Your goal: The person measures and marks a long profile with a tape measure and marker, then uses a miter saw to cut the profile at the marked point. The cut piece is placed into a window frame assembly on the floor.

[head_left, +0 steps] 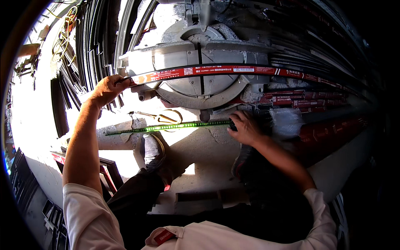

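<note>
A long strip [221, 70] gleams under glossy red printed film [271, 71] above the dull grey metal of a round saw base [173, 86]. The smooth blade of a tape measure [183, 126] shines bright green over rough, cracked, concrete-like floor [208, 152]; crinkled clear plastic wrap [286, 122] glints near a matt, pale cloth shirt [216, 235].

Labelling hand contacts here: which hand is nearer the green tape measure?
Right. The right hand is at the right end of the tape measure; the left hand is apart from it, holding the left end of the red strip.
</note>
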Motion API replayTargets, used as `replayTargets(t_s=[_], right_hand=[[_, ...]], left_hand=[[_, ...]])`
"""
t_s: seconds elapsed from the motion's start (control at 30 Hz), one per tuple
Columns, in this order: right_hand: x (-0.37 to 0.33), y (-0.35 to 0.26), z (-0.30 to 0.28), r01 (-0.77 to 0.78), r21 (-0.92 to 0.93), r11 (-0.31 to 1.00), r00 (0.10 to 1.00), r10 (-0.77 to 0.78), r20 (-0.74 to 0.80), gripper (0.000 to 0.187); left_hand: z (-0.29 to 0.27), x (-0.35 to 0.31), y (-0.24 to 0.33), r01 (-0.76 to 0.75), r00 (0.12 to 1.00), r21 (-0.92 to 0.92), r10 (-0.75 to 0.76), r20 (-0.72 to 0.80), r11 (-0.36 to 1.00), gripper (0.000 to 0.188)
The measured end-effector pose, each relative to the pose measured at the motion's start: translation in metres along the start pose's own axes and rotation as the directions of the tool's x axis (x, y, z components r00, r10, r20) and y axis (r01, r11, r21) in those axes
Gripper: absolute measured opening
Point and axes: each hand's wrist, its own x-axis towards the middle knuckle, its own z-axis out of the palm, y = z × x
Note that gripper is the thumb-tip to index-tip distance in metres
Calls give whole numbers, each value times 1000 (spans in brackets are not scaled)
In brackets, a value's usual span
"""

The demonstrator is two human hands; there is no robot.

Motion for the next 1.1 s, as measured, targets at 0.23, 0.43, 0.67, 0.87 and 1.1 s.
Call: replayTargets(t_s=[0.23,0.43,0.67,0.87,1.1], right_hand=[[36,16,-57,-324,509,798,803,516,-298,24],[54,102,-93,-204,953,224,413,902,-123,39],[79,137,-91,109,977,-185,397,909,128,47],[81,140,-93,131,968,-216,422,895,143,53],[90,152,-98,143,967,-208,450,884,124,50]], left_hand=[[-7,0,11,53,996,-36,-50,72,998,48],[-7,3,8,24,997,-43,-21,72,999,50],[-8,7,1,52,995,-18,-50,90,998,55],[-8,7,1,33,995,-36,-30,94,999,55],[-2,21,-16,-132,991,-33,131,-28,991,53]])
